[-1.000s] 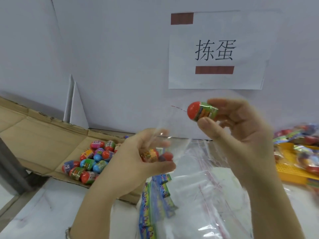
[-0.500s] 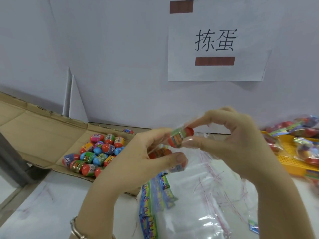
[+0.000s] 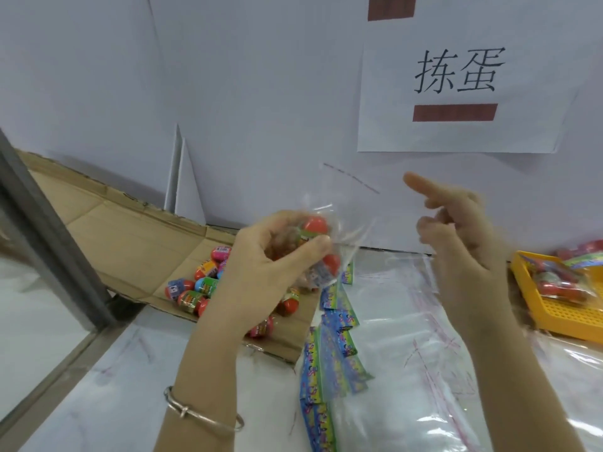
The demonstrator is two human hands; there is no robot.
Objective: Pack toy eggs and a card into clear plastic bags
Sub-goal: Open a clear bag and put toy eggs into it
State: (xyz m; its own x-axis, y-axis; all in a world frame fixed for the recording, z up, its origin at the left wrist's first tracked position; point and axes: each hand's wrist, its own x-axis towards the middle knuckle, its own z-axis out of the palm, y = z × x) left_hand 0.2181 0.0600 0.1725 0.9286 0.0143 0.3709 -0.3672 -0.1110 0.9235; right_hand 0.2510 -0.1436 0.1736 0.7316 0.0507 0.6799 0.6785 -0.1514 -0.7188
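Toy eggs sit inside the clear plastic bag my left hand grips closed around them, above the cardboard box of loose eggs. My right hand is empty, fingers spread. I judge the card still needs adding; bagged sets fill the yellow basket.

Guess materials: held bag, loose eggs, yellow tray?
Held bag: thin clear plastic film, glossy; the wall shows through it and it crinkles. Loose eggs: likely hard plastic shells, shiny, with printed wrap bands. Yellow tray: looks like moulded plastic, its floor a perforated grid.
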